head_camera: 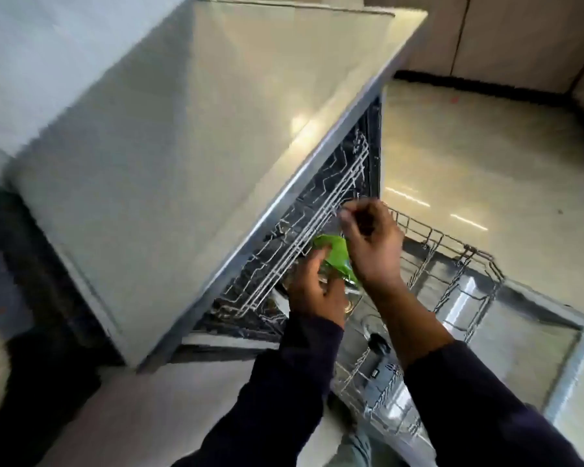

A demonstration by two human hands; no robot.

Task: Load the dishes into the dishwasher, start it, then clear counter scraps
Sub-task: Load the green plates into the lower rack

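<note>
The dishwasher stands open under a pale counter (189, 136). Its upper wire rack (321, 210) shows inside the dark cavity and the lower wire rack (452, 261) is pulled out over the open door (533, 342). My left hand (314, 291) grips a clear glass bowl (349, 299) with a green item (334, 254) on it, just in front of the upper rack. My right hand (371, 244) reaches over the bowl with fingers pinched together near the upper rack's front edge. What the fingers pinch is too blurred to tell.
A dark utensil piece (380, 345) lies in the lower rack below my arms. Glossy beige floor (486, 163) spreads to the right, with cabinet fronts (506, 32) at the back. A dark area (21, 264) lies left of the counter.
</note>
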